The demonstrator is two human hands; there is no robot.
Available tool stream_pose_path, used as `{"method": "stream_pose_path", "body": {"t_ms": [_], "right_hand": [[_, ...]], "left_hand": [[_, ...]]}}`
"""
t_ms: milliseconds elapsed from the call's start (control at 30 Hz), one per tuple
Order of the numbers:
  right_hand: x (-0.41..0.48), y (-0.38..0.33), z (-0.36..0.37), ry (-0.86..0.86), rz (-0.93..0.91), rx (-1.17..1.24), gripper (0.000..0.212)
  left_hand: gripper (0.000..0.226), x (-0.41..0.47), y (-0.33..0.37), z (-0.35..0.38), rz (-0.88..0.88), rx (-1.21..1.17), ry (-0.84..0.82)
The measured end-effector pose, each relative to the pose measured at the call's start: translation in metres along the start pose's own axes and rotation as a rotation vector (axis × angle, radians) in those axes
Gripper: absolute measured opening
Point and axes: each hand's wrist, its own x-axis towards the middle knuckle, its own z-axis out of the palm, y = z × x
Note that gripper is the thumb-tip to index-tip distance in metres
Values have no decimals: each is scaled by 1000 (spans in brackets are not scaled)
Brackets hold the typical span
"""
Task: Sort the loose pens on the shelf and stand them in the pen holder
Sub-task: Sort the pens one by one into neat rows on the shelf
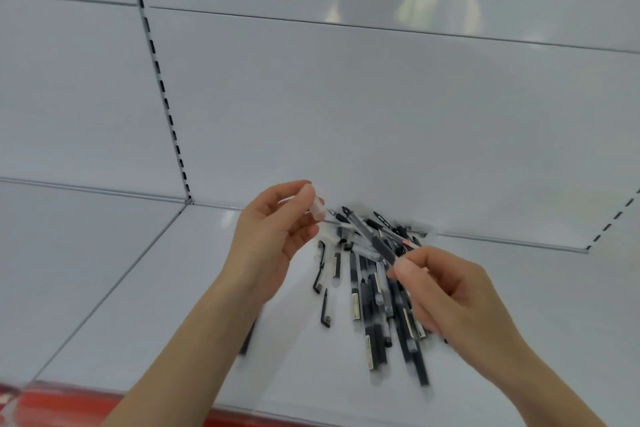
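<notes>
**Forearms low in frame: left hand [273,229] on a cap, right hand [450,291] on a pen**

Held pen [372,237]: black rubber grip, clear barrel. Right hand pinches its lower end between thumb and fingertips. It's off the shelf, tilted up and to the left.

Clear cap [317,208]: pinched between left thumb and forefinger, other fingers loosely curled. It sits near the held pen's upper end. Touching or not, can't tell, motion blur.

Pen heap [377,298]: below both hands, lying flat on the white shelf [138,288] and running up to its back edge. Mostly black and clear barrels, overlapping, roughly fanned front to back.

Two short black-clipped pieces [325,308] lie just left of the heap, apart from it. One dark pen [247,336] is partly hidden under the left forearm.

White back panel [346,114] behind the heap. Slotted upright [162,94] on the left, a second slotted strip [616,215] at the right edge. Red strip [69,402] runs along the shelf's front edge.
</notes>
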Motion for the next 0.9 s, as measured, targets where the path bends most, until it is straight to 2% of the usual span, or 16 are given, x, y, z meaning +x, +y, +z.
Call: {"method": "stream_pose_path", "body": {"t_ms": [133, 267, 400, 667, 800, 900], "right_hand": [[-5, 2, 8, -28, -88, -151, 31], [-5, 1, 10, -14, -76, -170, 33], [-4, -2, 13, -5, -38, -139, 15], [-4, 4, 26, 22, -57, -101, 17], [7, -1, 22, -69, 21, -148, 19], [22, 2, 14, -170, 122, -211, 26]], "left_hand": [[5, -2, -1, 0, 17, -33, 18], [3, -3, -4, 1, 44, -25, 8], [4, -9, -8, 7, 77, 1, 11], [9, -13, -19, 18, 131, 62, 7], [9, -7, -18, 11, 93, 57, 16], [6, 2, -21, -5, 81, 174, 87]]}}
